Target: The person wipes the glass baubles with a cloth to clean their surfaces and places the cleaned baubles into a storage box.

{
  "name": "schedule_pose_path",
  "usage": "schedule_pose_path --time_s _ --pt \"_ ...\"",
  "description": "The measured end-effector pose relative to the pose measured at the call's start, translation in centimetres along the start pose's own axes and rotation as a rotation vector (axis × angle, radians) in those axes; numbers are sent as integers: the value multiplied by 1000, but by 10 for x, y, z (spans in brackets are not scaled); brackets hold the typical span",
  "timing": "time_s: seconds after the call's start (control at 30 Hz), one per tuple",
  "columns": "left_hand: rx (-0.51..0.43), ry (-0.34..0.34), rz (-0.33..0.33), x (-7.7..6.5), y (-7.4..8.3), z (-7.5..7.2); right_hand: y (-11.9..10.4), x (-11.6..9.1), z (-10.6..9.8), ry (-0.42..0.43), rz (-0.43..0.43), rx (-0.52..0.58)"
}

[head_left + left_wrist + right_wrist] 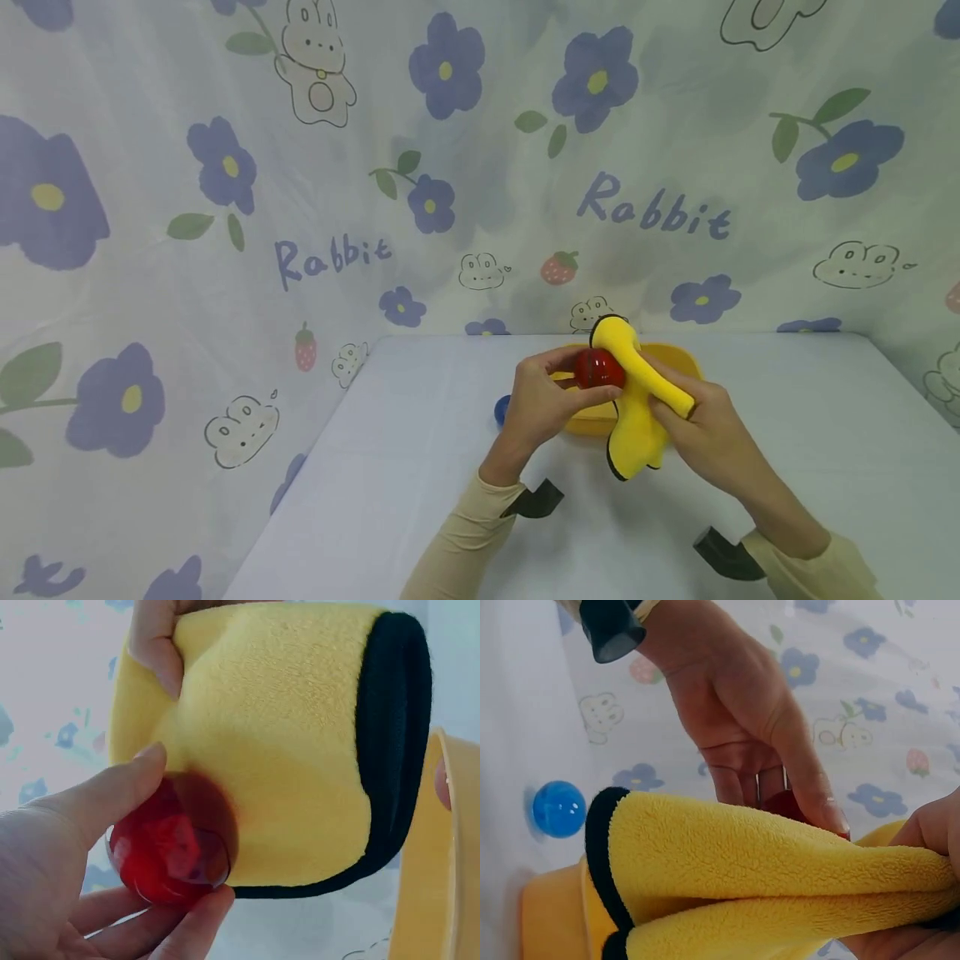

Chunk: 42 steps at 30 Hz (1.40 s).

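A glossy red ball (pixel 597 368) is pinched between the thumb and fingers of my left hand (pixel 542 398). Bunched in my right hand (pixel 708 429) is a yellow cloth (pixel 637 429) with dark edging, its lower part hanging down. In the left wrist view the red ball (pixel 176 840) lies against the plush face of the cloth (pixel 292 750). From the right wrist view, the folded cloth (pixel 705 862) hides most of the ball. Both hands are raised in front of a yellow container (pixel 678 358).
The yellow container (pixel 551 915) stands on the white table (pixel 390 467); the cloth and hands hide much of its inside. A blue ball (pixel 559 809) sits on the table beside it, partly behind my left hand in the head view. A flower-patterned curtain (pixel 480 167) hangs behind.
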<state>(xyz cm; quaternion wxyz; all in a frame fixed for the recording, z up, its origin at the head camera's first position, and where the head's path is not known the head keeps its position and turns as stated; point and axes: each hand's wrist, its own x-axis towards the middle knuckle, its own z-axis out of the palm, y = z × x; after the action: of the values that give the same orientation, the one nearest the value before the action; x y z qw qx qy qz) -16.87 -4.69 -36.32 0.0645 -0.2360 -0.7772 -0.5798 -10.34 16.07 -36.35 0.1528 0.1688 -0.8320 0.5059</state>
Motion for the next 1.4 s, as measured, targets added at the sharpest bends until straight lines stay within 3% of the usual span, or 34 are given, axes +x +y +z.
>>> schedule_pose_path --time_s 0.33,0.5,0.63,0.9,1.17,1.4 --pt "16 -90 -34 -1 3 1 4 1 5 43 -127 -77" --pt "39 -129 -4 -1 3 0 10 4 6 46 -244 -149" --pt "53 -142 9 -2 4 -1 13 5 4 32 -280 -173" --pt "88 -169 5 -4 9 0 17 7 0 -12 -269 -176" --pt "56 -180 -17 -5 13 -2 20 8 -1 -61 -226 -91" --pt "5 -186 24 -4 11 -2 22 9 1 -85 -167 6"
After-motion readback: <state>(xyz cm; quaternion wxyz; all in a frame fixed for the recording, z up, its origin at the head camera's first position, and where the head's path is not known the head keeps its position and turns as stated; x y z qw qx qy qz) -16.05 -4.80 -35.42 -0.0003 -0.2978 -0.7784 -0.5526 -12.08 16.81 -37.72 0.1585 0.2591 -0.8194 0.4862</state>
